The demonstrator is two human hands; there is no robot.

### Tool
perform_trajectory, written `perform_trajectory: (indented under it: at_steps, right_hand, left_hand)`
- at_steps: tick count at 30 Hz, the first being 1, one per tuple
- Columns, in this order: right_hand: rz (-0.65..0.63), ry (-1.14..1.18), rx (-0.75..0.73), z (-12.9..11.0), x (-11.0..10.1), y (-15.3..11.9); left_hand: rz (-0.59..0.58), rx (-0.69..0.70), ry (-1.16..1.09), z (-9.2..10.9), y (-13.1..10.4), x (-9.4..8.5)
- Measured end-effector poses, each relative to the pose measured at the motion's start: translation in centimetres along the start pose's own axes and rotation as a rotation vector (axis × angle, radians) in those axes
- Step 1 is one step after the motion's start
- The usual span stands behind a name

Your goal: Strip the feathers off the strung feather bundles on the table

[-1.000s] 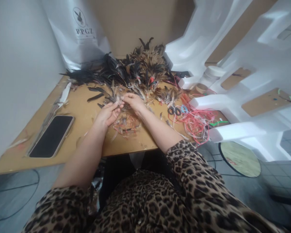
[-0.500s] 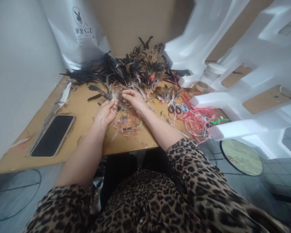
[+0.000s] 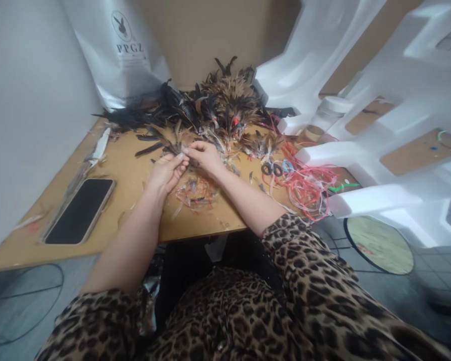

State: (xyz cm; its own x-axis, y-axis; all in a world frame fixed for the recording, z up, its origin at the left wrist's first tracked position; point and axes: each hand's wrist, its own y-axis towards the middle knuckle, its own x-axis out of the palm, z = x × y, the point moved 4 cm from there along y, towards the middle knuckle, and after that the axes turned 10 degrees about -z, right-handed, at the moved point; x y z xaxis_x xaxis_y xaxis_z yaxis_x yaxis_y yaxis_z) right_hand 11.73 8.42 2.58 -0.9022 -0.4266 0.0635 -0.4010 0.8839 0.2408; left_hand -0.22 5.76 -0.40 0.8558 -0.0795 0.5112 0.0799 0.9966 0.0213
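My left hand (image 3: 169, 172) is closed in a pinch on the quill ends of a small bunch of brown and grey feathers (image 3: 175, 138). Close against its fingertips, my right hand (image 3: 204, 156) is also pinched at the base of that bunch; the exact spot it grips is partly hidden. Darker feathers (image 3: 150, 143) fan out to the left of the bunch. Under my wrists lies a small heap of pink string scraps and feather bits (image 3: 197, 190). Behind my hands sits a large pile of black and brown feathers (image 3: 233, 95).
A phone (image 3: 80, 210) lies at the left of the table (image 3: 135, 220). On the right are scissors (image 3: 271, 169), tangled pink string (image 3: 308, 188), a clear jar (image 3: 328, 115) and white foam pieces (image 3: 376, 200). A silver bag (image 3: 131, 65) stands behind; a round stool (image 3: 379, 245) is below right.
My right hand has moved slightly left, so its fingertips now meet my left hand's at the feather bunch. The bunch's feathers have turned and spread a little.
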Motion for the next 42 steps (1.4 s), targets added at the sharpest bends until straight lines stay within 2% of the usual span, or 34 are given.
perform_trajectory:
  at_steps: [7,11,16,22,27,33,37,39,42]
  right_hand:
    - [0.011,-0.069,-0.014,0.5,-0.4,0.2]
    - [-0.058,-0.06,-0.027,0.6,-0.5,0.3]
    - [-0.165,-0.056,0.065,0.5,-0.2,0.0]
    - [-0.105,-0.047,0.095,1.5,0.0,0.3]
    - [-0.016,-0.035,0.116,1.6,0.1,0.1]
    - [-0.099,0.079,0.098,1.2,0.7,-0.2]
    - [-0.102,0.146,0.074,1.0,0.4,0.2]
    - [-0.105,0.079,0.019,0.5,0.1,0.4]
    - [-0.13,-0.224,-0.111,-0.7,-0.1,0.3]
  left_hand:
    - [-0.014,0.032,0.168,-0.3,-0.1,-0.2]
    - [-0.023,0.017,0.224,-0.3,-0.2,-0.3]
    - [-0.037,-0.043,0.261,-0.4,-0.2,-0.3]
    - [-0.047,-0.064,0.294,-0.5,-0.4,0.4]
    - [0.019,-0.008,0.308,-0.5,-0.5,0.7]
    - [0.027,-0.002,0.281,-0.6,-0.6,0.8]
    - [0.019,0.017,0.155,0.0,-0.4,0.3]
    - [0.034,0.057,0.052,0.6,-0.4,-0.2]
    - [0.041,0.048,-0.045,0.9,-0.3,-0.5]
